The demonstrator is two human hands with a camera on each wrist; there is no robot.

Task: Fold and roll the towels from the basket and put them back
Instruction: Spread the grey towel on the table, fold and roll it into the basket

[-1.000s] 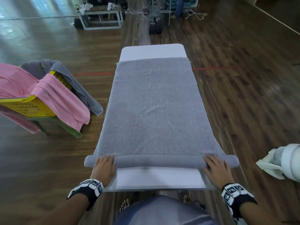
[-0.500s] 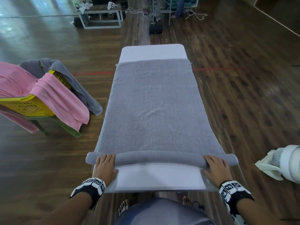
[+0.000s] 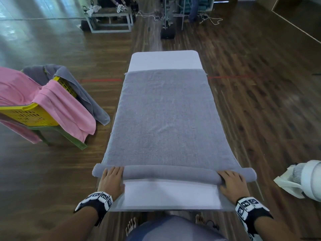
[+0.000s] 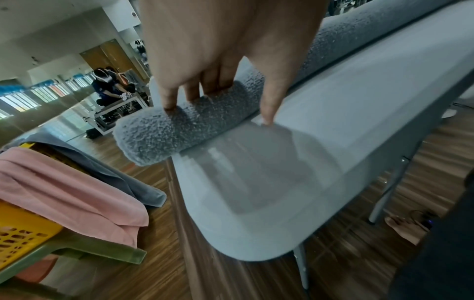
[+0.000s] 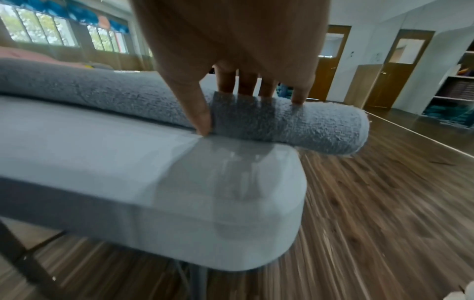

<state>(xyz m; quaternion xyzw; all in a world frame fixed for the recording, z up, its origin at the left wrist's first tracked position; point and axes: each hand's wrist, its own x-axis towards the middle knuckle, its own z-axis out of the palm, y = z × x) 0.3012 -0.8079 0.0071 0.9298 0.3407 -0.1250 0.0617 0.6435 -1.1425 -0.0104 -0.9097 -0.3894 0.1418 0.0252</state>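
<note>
Left hand (image 3: 111,180) and right hand (image 3: 233,182) each press down with straight, spread fingers on one end of the rolled near edge of the grey terry towel (image 3: 166,122); both thumbs touch the pale tabletop (image 3: 170,197). Beyond the roll, the towel lies flat along the tabletop. Farther left, a yellow perforated plastic basket (image 3: 26,115) stands on the floor side, draped with a pink towel (image 3: 57,108) and another grey towel (image 3: 83,91).
</note>
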